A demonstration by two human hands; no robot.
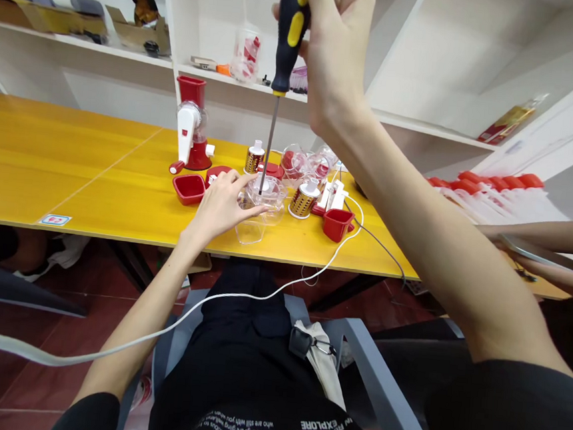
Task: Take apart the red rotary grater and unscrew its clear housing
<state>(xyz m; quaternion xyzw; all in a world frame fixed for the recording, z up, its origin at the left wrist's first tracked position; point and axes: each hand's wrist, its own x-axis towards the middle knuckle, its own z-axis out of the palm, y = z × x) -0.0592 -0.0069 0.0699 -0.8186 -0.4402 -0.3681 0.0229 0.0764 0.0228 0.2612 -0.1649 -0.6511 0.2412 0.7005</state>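
Yellow table [69, 176] — housing [262, 207] was steadied under the spread left hand [220, 206], screwdriver [288, 34] clenched upright by the right hand [338, 52], tip down into it.

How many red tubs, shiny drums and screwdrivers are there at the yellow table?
Small red square plastic tubs: 2
Shiny perforated metal drums: 2
Black-and-yellow-handled screwdriver, held upright by the right hand: 1
Total: 5
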